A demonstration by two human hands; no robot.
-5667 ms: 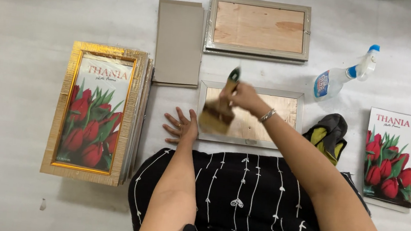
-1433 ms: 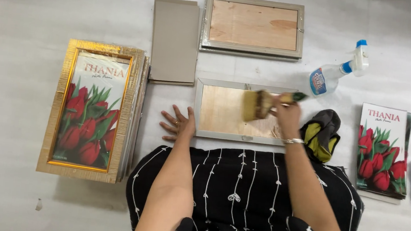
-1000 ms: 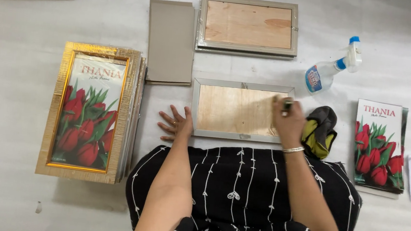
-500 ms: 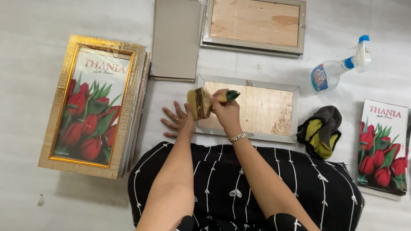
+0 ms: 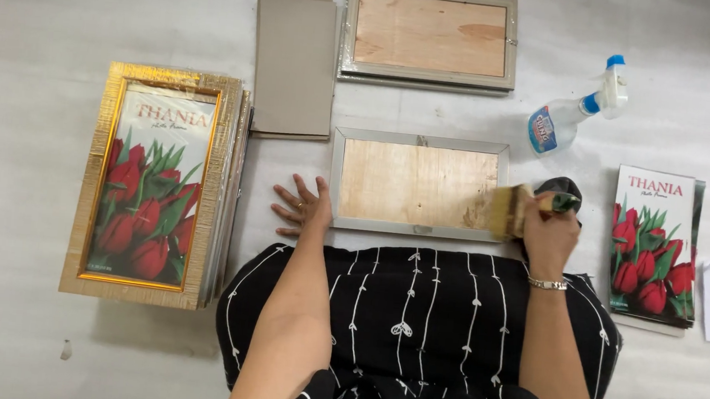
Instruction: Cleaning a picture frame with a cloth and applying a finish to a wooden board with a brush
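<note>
The picture frame (image 5: 418, 184) lies face down at the middle of the floor (image 5: 2, 323), its wooden back up. At its nine o'clock, the left hand (image 5: 301, 208) rests flat, fingers spread, touching the frame's edge. Half a second ago the brush (image 5: 515, 210) was at the left end; now it sits at the three o'clock edge, one pass across complete. The right hand (image 5: 551, 229) is clamped around its handle.

The right hand (image 5: 549, 234) grips a brush (image 5: 510, 210) whose bristles touch the near frame (image 5: 418, 184), while left hand (image 5: 303, 208) fingers (image 5: 287, 195) lie flat just beside that frame's opposite edge.
</note>
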